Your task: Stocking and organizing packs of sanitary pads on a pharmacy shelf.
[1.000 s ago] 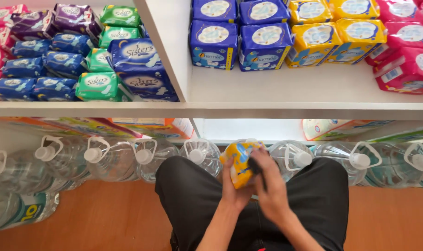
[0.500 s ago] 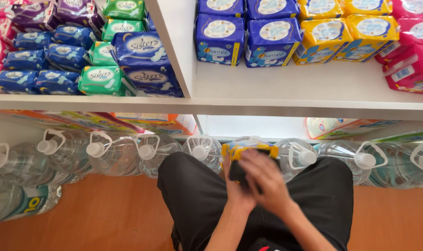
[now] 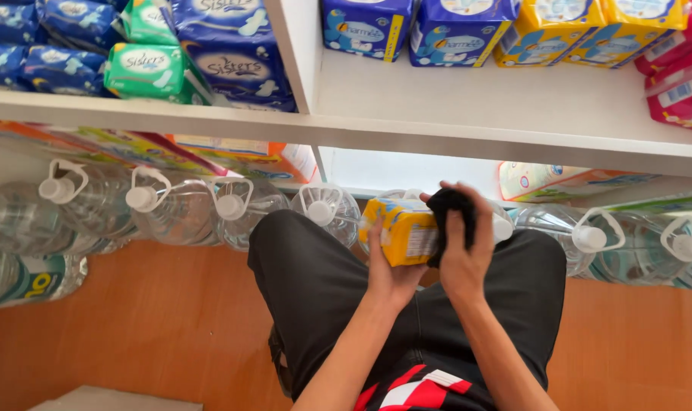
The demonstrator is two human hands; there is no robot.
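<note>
Head view: yellow soft pack (image 3: 408,237), glossy wrap with a pale printed panel, held over the person's lap, just in front of the clear water jugs (image 3: 239,209) lined on the orange floor (image 3: 133,320) under the white shelf's (image 3: 467,141) front edge. Left hand (image 3: 390,275) grips the pack from beneath, fingers curled around it. Right hand (image 3: 461,255) presses a black cloth (image 3: 448,217) against the pack, fingers clenched on it. Pack's right end hidden by cloth.
</note>
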